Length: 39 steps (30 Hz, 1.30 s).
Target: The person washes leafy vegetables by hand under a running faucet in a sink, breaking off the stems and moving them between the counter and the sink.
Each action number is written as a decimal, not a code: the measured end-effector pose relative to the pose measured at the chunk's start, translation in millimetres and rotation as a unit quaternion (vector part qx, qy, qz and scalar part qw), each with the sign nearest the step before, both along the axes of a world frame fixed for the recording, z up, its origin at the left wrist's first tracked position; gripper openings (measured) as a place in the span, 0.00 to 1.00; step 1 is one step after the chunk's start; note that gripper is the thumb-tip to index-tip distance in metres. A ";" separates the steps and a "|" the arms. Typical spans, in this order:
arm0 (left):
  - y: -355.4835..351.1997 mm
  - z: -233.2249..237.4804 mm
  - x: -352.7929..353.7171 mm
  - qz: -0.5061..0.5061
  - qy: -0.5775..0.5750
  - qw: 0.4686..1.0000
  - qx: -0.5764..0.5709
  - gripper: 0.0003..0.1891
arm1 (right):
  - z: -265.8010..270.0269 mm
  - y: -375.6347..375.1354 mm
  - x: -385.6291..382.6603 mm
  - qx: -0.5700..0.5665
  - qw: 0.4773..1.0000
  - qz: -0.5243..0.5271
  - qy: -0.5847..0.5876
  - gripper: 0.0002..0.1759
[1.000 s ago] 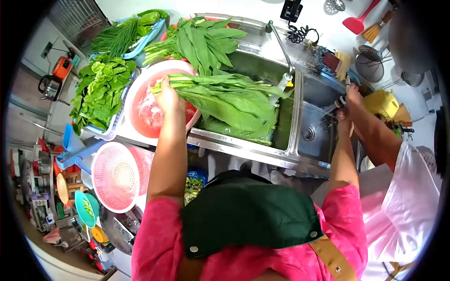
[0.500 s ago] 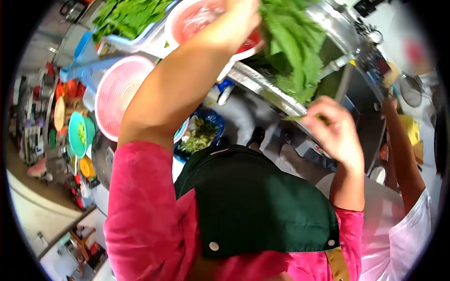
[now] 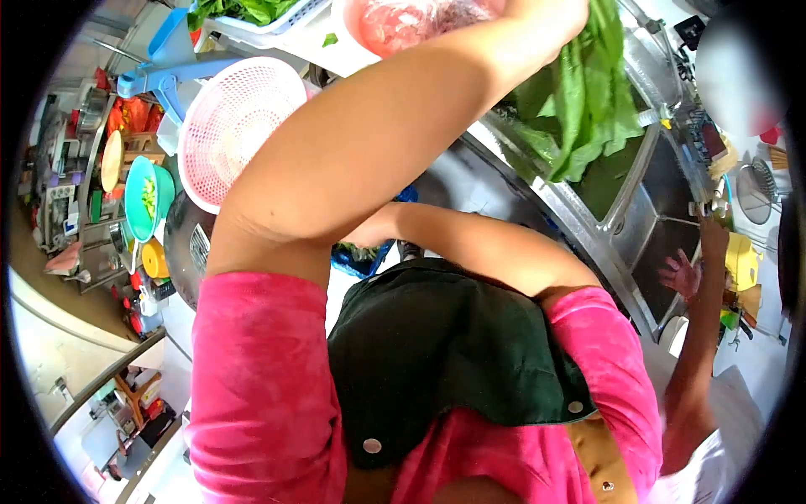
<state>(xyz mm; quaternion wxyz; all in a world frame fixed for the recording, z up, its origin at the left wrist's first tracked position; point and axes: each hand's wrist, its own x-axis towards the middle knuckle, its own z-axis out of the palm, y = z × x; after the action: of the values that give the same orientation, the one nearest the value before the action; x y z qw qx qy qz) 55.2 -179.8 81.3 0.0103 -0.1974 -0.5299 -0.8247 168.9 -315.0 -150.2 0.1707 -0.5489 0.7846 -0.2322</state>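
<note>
Head view — left hand tight around leafy greens above sink — right hand hidden.

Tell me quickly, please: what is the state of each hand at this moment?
Left hand: closed on the bunch of leafy greens.
Right hand: hidden behind the left arm; its state cannot be told.

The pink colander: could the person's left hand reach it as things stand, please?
Probably not at once: the left hand is shut on the leafy greens above the sink, though nothing blocks the way to the pink colander.
</note>
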 end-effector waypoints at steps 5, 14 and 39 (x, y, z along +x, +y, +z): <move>6.3 -18.1 5.2 -0.090 0.005 0.994 -0.061 0.09 | 24.4 163.4 36.6 -0.262 0.660 -0.501 -0.495 0.07; 187.5 -153.4 49.5 -0.082 0.095 0.953 -0.277 0.11 | 35.0 379.3 65.2 -0.227 0.585 -0.777 -0.049 0.51; 216.5 -315.6 -7.6 -0.350 -0.004 0.717 -0.603 0.35 | -25.0 562.4 -7.2 -0.421 0.341 -0.783 -0.306 0.19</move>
<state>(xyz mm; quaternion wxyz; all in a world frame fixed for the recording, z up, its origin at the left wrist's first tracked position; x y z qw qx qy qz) 47.6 36.8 -234.3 -0.4026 -0.3297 -0.8081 -0.2761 161.7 247.4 -175.2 -0.1144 0.4261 0.5477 -0.7109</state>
